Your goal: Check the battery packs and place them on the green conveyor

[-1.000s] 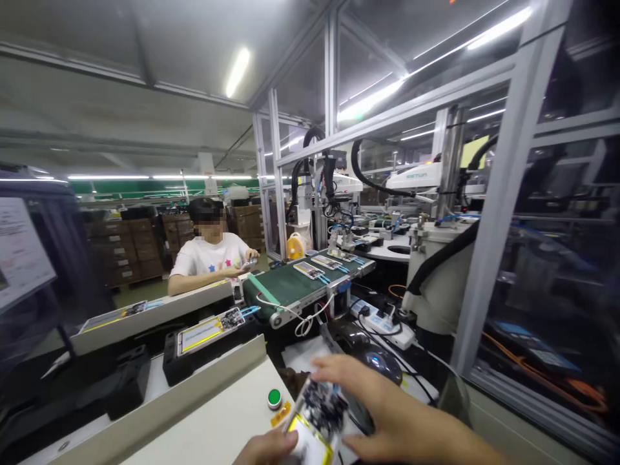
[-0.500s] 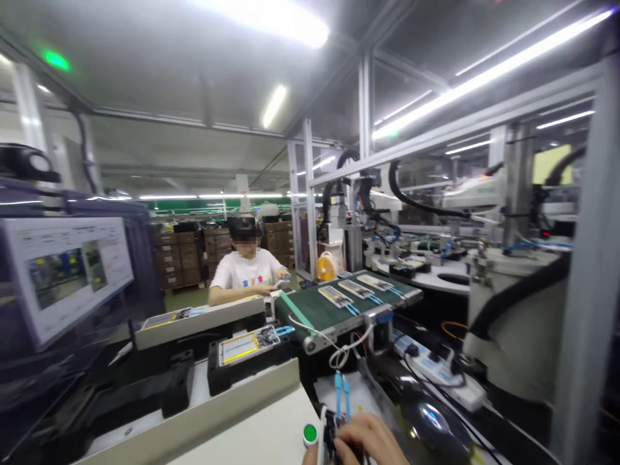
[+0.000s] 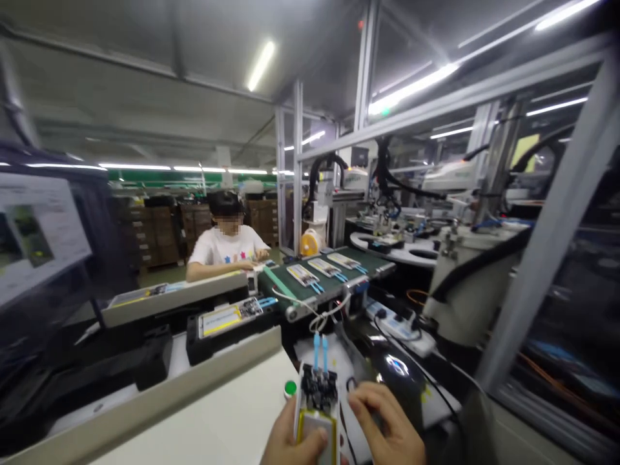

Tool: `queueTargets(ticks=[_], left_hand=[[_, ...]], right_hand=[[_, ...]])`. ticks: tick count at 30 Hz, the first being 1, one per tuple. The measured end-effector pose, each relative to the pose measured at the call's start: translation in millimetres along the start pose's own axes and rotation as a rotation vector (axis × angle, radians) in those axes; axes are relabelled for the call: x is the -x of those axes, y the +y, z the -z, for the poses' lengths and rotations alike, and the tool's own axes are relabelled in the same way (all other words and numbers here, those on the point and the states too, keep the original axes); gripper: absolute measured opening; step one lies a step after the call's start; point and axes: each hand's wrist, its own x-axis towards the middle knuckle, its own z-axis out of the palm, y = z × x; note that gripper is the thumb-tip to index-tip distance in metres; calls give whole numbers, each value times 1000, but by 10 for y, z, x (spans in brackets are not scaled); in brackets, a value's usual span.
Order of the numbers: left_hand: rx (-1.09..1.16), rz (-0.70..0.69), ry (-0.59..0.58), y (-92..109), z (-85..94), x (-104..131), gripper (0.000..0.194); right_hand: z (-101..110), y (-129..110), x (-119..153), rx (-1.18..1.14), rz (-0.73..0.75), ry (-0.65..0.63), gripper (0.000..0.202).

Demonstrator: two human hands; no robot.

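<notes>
In the head view, my left hand (image 3: 295, 436) is closed round an open power bank (image 3: 317, 394), its thumb lying on the battery. The unit shows a silver battery with yellow edging, a dark circuit board above it and two light-blue cable ends (image 3: 320, 352) sticking out at the far end. My right hand (image 3: 385, 423) is just right of the unit, apart from the board, with thumb and fingers pinched together. Whatever sits between those fingertips is too small to make out. A thin black cable (image 3: 349, 384) loops beside them.
Another open power bank (image 3: 230, 318) rests in a black fixture on the left. Several similar units lie on the green conveyor belt (image 3: 285, 268). A co-worker (image 3: 227, 248) sits across. Nearby are a green button (image 3: 290, 388), a power strip (image 3: 402, 329) and a metal frame (image 3: 542, 258).
The view has shifted, and the power bank now shows more fully. My right hand has moved off its board to the right; my left hand has come into clearer view holding it.
</notes>
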Motion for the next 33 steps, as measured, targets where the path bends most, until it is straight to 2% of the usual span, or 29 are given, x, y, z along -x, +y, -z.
queueTargets(ticks=[3,8,12,18,21,26,28,31,33], left_hand=[[8,50,7,6,-62,128,65],[-5,68,9,123,-96,213,61],[-3,98,-4,123,-139,254,61],[9,63,-39,103,-135,255,51],[-17,39,-13,102,-122,261,44],[-122,-22,-9,140,-155,296,40],[-142,-38,-9,145,-164,300,38],[-130,-15,32,130,-172,299,32],[-111,21,57,124,-187,305,31]], right_hand=[[33,-89,52,-63,-66,32,16],[44,-148,83,-149,-55,-224,12],[17,-165,75,-163,-42,-270,11],[8,-218,132,-90,-16,-346,10],[15,-247,200,38,114,-318,12],[54,-403,220,370,507,-163,14],[74,-464,207,439,595,-139,15],[93,-474,197,377,555,-194,15],[90,-433,207,205,389,-266,13]])
